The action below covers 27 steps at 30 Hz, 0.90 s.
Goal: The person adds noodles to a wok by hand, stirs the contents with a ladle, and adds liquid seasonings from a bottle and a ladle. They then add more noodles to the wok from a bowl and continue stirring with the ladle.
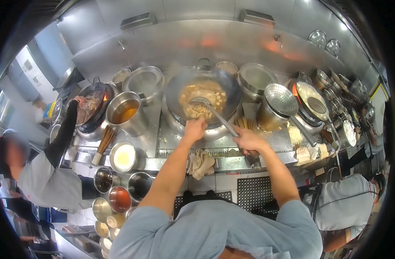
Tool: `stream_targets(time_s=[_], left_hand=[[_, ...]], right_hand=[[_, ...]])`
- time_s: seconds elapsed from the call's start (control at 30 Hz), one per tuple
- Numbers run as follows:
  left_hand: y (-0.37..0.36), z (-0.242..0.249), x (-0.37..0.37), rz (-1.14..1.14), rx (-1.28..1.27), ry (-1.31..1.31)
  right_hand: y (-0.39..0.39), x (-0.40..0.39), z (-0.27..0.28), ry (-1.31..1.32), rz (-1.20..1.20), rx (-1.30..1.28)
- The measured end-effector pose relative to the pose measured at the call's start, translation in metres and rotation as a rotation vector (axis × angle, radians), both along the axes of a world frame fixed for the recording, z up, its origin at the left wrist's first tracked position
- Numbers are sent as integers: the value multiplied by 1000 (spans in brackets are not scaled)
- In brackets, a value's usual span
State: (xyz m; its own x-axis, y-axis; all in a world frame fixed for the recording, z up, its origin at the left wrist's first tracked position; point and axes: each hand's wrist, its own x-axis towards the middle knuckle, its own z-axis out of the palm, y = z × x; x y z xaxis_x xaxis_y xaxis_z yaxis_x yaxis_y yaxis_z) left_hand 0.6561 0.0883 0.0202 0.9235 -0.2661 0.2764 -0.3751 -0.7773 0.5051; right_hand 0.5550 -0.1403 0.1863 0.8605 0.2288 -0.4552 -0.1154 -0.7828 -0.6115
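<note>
In the middle stands a large dark wok (233, 93), with pale sliced food in brown broth (206, 93) inside. My left hand (195, 129) is closed at the wok's near edge; its grip hides the exact part it holds. A metal ladle (222, 119) slants across the wok, its bowl down in the food. Around the far end of the ladle's handle, my right hand (248, 140) is closed. Just below the wok, a crumpled cloth (201, 164) hangs over the counter's front edge. A bamboo brush (245, 123) lies beyond my right hand, partly covered.
Left of the wok is a steel pot of amber liquid (138, 120). On the right, a perforated strainer (281, 99) rests on a steel pot (268, 118). Co-workers stand on both sides; one reaches a sleeved arm (64, 131) toward another wok (93, 103). Sauce containers (119, 199) cluster at lower left.
</note>
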Motion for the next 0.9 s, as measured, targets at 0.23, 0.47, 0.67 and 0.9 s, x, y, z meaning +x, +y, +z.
stream_targets(time_s=[0.23, 0.47, 0.67, 0.9], left_hand=[[-2, 4, -5, 15, -28, -39], [-7, 18, -22, 14, -35, -110], [-8, 20, -47, 2, -25, -97], [-15, 26, -50, 30, -2, -172]], right_hand=[[-16, -26, 40, -95, 54, -57], [-18, -31, 55, -11, 125, -34], [-10, -14, 36, 9, 144, -116], [5, 4, 23, -16, 139, -177]])
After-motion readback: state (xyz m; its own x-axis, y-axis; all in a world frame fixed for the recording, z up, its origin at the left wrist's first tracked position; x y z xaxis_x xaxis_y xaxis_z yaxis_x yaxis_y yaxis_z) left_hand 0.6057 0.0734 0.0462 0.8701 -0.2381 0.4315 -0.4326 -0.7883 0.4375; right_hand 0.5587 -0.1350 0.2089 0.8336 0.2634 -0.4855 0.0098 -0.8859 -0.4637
